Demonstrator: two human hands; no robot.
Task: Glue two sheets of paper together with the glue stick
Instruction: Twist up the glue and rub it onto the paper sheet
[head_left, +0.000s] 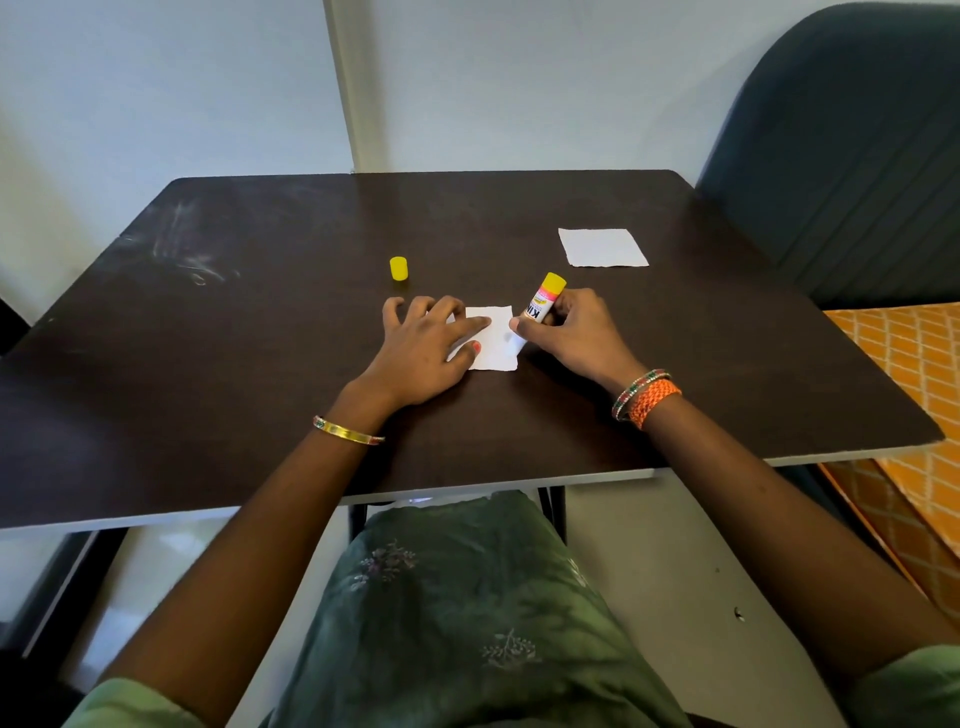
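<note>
Your left hand (426, 343) lies open and flat on the small white square sheet of paper (493, 338) in the middle of the dark brown wooden bench (260, 364); the fingers are spread over its left part, probably so that the sheet does not slide when the glue rubs on it. Your right hand (566, 332) is closed around the glue stick with the white label and yellow bottom end (543, 306). You hold it tilted, the yellow end up and away from you, and the glue end down at the right edge of the sheet, where it seems to touch the paper, though your thumb hides part of the tip. This tilt, I think, lets you draw the glue along the edge. The small yellow plastic cap (399, 268) stands alone on the bench, behind your left hand and apart from it, out of the way of the work. The second white sheet (602, 247) lies flat further back on the right, well apart from the first one, so I judge it waits clean until the gluing is finished. In count: two sheets, one glue stick, one cap.
</note>
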